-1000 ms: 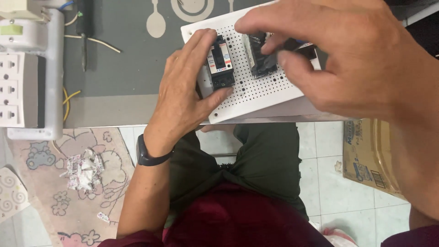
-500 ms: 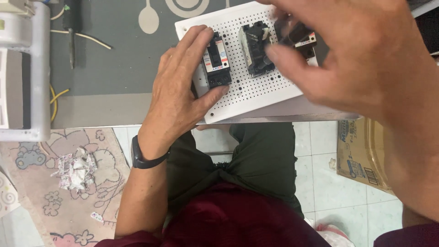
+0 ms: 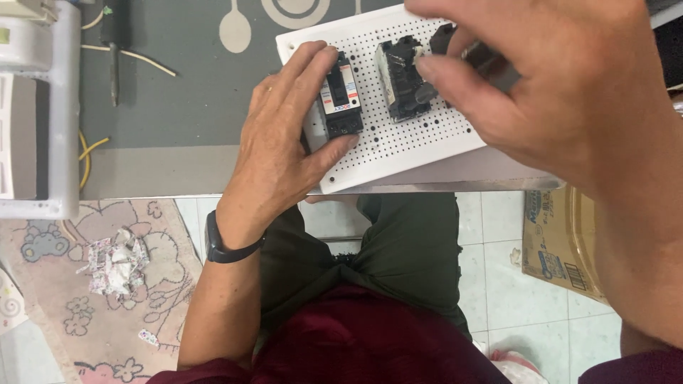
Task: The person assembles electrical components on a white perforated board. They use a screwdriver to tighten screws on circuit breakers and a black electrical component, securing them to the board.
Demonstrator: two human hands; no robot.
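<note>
2 black breaker-like blocks sit on the white perforated board [image 3: 398, 153]. The left hand [image 3: 284, 149] clamps the labelled breaker [image 3: 340, 96] between thumb and fingers; just beyond that grip, the right hand [image 3: 562, 85] pinches a dark part [image 3: 445, 39] beside the second block [image 3: 404, 78]. Risk: uneven pressing could skid the board off the table edge.

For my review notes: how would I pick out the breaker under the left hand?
Find the white perforated board at the table's near edge. Three dark devices sit on it; the breaker is the leftmost, gripped by the left hand. Unlike the all-black middle device, it has a white label with red and blue marks.
</note>
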